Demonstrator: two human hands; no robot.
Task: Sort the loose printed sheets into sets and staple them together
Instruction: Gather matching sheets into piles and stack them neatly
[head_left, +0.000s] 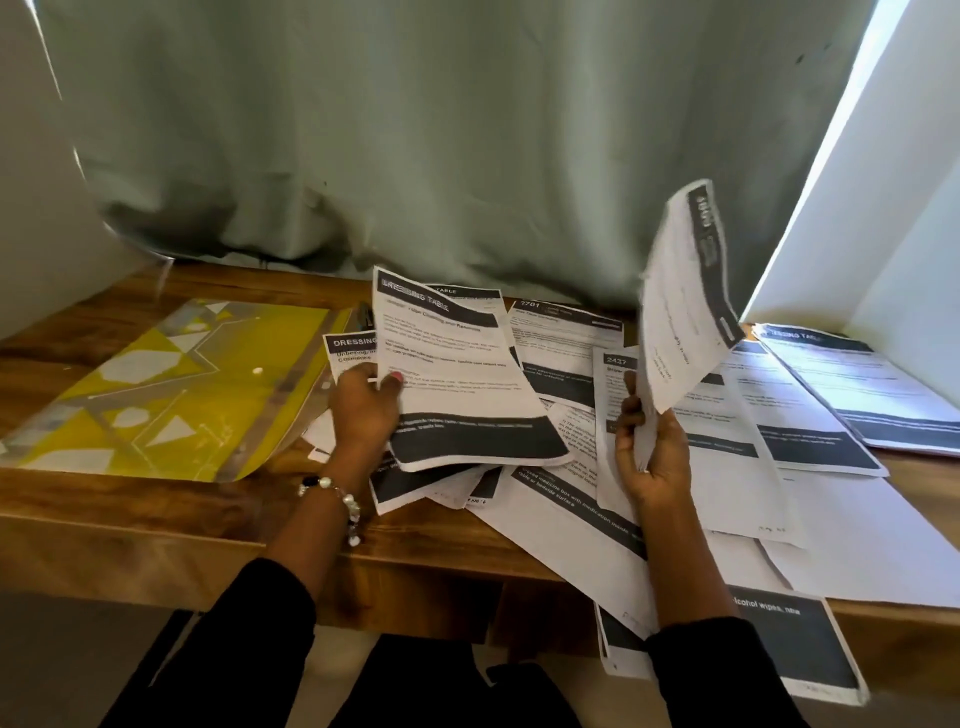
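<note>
1. Fingers of the left hand (363, 410) curl under the left edge of a printed sheet headed "DRESSING TABLE" (457, 374), with the thumb pressed on its face; the sheet is pinched and lifted off the pile, tilted toward the camera.
2. Fingers of the right hand (652, 457) close round the lower edge of a second sheet (680, 301); that sheet stands nearly upright above the fingertips, curling at its top, its dark header band running along the right edge.
3. Between the two sets of fingers and beneath them lies the loose pile of printed sheets (566, 358), overlapping at odd angles; one marked "2437" sits just behind the right fingers, one marked "2701" further back beyond them.
4. Right of the right fingers more sheets fan outward; a neater stack (857, 384) lies at the far right in bright light.
5. Below the right wrist, several sheets hang over the near edge of the wooden table (156, 519).
6. Left of the left fingers, a yellow patterned plastic folder (166, 395) lies flat on the table, its near corner close to the wrist; a beaded bracelet (337, 499) circles that wrist.
7. Beyond all fingers, a grey-green curtain (415, 130) hangs down to the back of the table.
</note>
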